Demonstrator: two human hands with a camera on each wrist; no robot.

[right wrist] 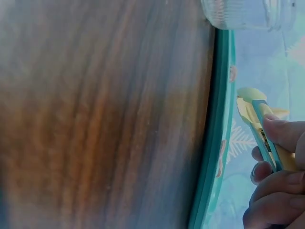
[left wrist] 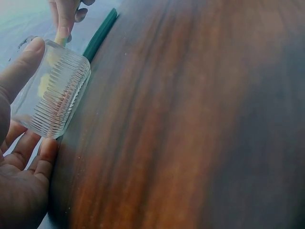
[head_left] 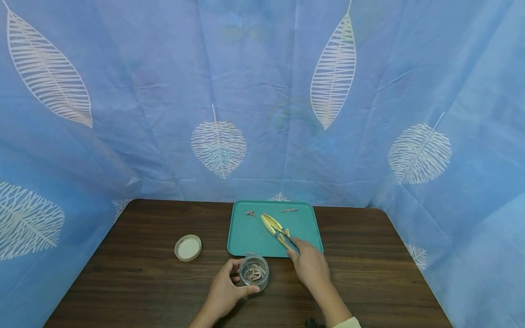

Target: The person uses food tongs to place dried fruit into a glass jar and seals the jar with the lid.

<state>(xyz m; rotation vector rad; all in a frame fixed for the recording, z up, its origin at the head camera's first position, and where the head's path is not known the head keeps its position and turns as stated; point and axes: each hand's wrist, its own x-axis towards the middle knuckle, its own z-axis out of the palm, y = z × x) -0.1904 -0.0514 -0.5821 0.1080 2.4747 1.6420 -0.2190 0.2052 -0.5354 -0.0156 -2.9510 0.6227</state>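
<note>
My left hand (head_left: 221, 289) bends its fingers and thumb round a clear jar (head_left: 266, 277). Pink bits (head_left: 255, 273) lie inside it, but its ridges blur them in the left wrist view. I can't tell if its bottom touches the table (head_left: 164, 282).

My right hand (head_left: 312, 265) is closed round the yellow and blue tongs (head_left: 280, 235), and it hides the handle ends. The tips point away from my fingers, over a green tray (head_left: 250, 234). I can't tell if they pinch anything.

Past my fingers, small pink strips (head_left: 289, 210) lie on the tray; one just past the jar is partly hidden. Left of my left fingers is a round lid (head_left: 188, 248). Near my right wrist, a pale sleeve (head_left: 348, 322) and a dark thing (head_left: 312, 324) are cut off.
</note>
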